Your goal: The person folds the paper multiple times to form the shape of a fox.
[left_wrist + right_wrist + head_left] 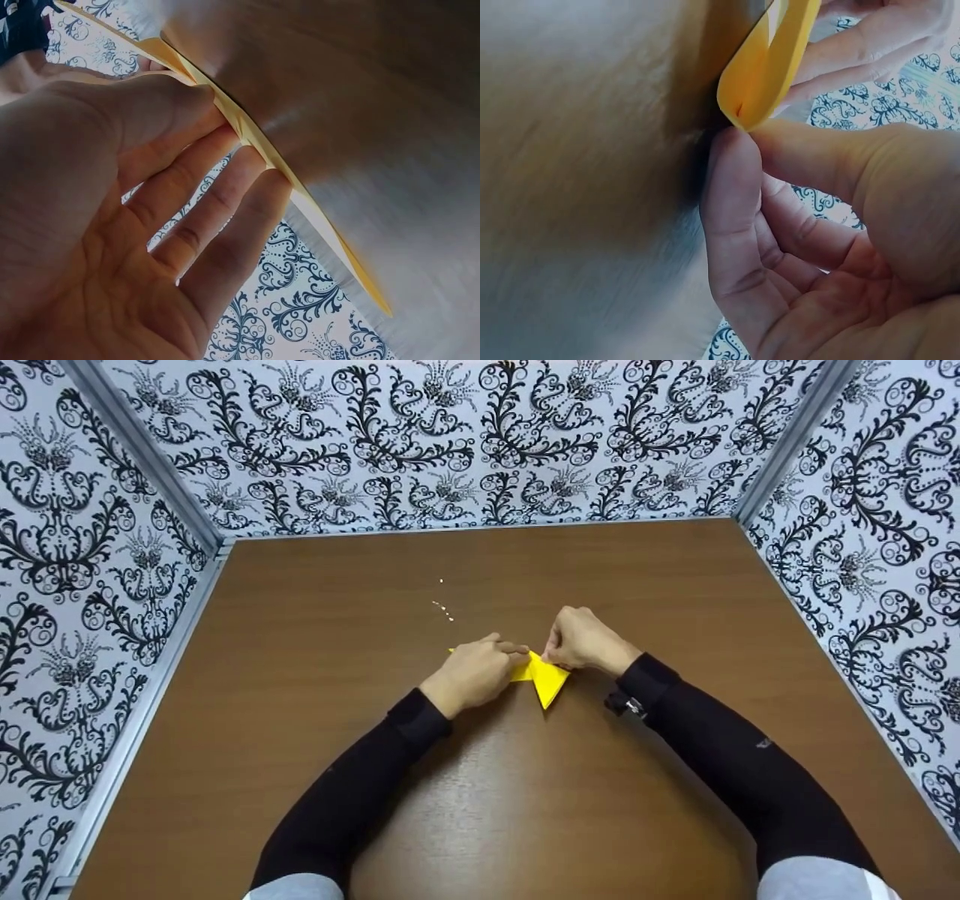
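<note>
A piece of folded yellow paper lies on the brown table, with one triangular flap pointing toward the person. My left hand rests on its left part and covers much of it. In the left wrist view, fairly straight fingers press on the paper, which appears edge-on. On the right, my right hand pinches the paper's upper right edge. The right wrist view shows the thumb and index finger meeting at the rounded fold of the paper.
Small white scraps lie on the brown table beyond the left hand. Patterned black-and-white walls with grey metal edging enclose the table at the back and both sides.
</note>
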`<state>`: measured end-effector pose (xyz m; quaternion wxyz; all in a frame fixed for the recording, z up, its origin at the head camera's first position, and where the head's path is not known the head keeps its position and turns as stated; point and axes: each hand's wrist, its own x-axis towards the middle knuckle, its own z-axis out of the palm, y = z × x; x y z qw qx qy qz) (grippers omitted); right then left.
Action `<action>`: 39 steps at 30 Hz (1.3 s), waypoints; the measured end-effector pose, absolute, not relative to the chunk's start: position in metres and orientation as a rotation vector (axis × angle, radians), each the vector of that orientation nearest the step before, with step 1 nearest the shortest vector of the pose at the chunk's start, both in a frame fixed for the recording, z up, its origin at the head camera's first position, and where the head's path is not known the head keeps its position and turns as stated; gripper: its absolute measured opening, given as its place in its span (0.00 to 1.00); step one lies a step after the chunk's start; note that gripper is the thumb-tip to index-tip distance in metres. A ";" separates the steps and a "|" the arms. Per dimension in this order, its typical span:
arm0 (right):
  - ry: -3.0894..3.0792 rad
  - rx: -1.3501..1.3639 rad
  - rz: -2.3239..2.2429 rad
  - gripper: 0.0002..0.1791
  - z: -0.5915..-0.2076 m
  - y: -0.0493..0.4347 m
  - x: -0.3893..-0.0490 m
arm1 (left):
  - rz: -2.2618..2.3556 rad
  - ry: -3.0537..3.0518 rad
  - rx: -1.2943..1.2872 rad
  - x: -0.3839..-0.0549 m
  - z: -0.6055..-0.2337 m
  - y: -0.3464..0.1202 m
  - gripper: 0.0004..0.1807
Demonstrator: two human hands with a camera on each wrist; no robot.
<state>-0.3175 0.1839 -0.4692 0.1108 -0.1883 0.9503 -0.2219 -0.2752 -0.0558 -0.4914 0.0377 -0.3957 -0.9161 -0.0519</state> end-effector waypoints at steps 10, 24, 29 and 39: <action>2.823 -0.607 -0.656 0.09 -0.472 0.192 -0.309 | -0.140 -2.838 -1.194 -0.274 -0.492 -0.055 0.20; 2.812 -0.571 -0.718 0.04 -0.479 0.210 -0.289 | -0.094 -2.832 -1.201 -0.275 -0.493 -0.054 0.21; 2.798 -0.540 -0.737 0.04 -0.480 0.216 -0.281 | -0.114 -2.845 -1.205 -0.274 -0.494 -0.054 0.20; 2.814 -0.521 -0.745 0.05 -0.479 0.222 -0.275 | -0.131 -2.840 -1.195 -0.274 -0.492 -0.053 0.20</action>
